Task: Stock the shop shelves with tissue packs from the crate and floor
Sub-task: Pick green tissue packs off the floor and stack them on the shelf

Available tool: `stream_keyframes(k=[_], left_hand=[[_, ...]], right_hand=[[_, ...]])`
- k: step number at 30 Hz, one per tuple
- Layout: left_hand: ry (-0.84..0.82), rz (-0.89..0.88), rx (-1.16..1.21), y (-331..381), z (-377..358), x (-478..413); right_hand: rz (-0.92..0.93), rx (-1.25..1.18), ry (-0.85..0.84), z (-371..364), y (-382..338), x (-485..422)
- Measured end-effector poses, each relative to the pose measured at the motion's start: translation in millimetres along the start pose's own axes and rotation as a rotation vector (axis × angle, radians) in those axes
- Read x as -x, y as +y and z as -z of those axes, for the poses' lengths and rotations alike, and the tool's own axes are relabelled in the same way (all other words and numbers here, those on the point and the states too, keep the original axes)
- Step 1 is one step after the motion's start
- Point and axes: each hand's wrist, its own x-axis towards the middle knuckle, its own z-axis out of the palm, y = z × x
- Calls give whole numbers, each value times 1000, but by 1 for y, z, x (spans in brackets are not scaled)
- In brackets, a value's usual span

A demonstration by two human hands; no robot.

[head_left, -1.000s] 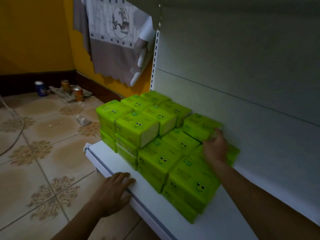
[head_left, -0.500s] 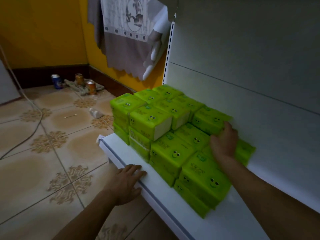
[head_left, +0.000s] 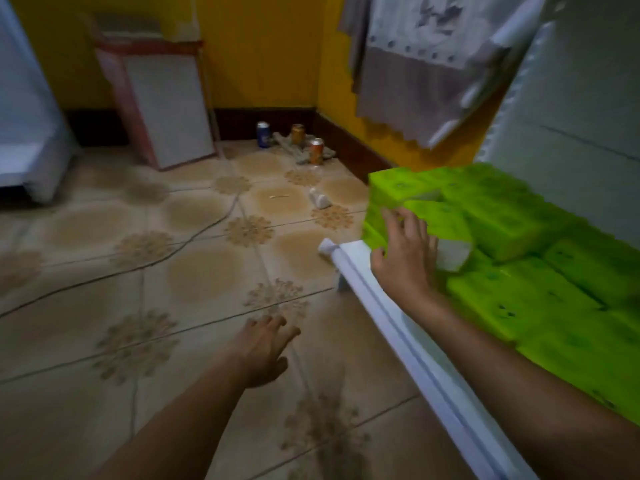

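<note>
The tissue packs (head_left: 540, 299) are stacked on the shelf (head_left: 419, 362). The right grip (head_left: 405, 251) is laid open against the corner stack, apparently to square it. The left grip (head_left: 263, 348) is held open and empty above the floor (head_left: 173, 271). Another pack is probably to be fetched next.

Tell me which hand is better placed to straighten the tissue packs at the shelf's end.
Right. The right hand is spread at the tissue packs by the shelf edge; the left hand hangs open over the floor.
</note>
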Motion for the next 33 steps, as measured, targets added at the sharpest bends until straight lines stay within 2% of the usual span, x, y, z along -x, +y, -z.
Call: stream_keyframes(k=[2, 4, 6, 9, 12, 15, 21, 23, 26, 28, 30, 33], left_hand=[[-48, 146, 4, -42, -8, 46], [-73, 331, 57, -78, -18, 95], [-87, 521, 144, -109, -31, 139], [-76, 746, 285, -138, -46, 184], [-77, 846, 321, -150, -56, 213], [-111, 904, 302, -156, -64, 237], [-132, 1010, 397, -149, -73, 247], [-160, 986, 441, -134, -76, 224], [-293, 760, 556, -102, -75, 163], [-472, 562, 637, -75, -69, 115], [-713, 383, 679, -47, -60, 75], [-1027, 260, 712, -8, -49, 37]], right_hand=[[69, 70, 11, -16, -41, 1], [48, 103, -135, -32, -66, 1], [-48, 133, -263, -45, -68, 2], [-46, 162, -259, -57, -53, 10], [91, 111, -206, -63, -47, 17], [121, 46, -188, -69, -63, 22], [63, 74, -661, -107, -99, 55], [15, 74, -879, -119, -94, 73], [62, 186, -1223, -121, -78, 93], [130, 274, -1419, -117, -66, 101], [117, 317, -1566, -112, -55, 104], [154, 289, -1714, -114, -37, 108]])
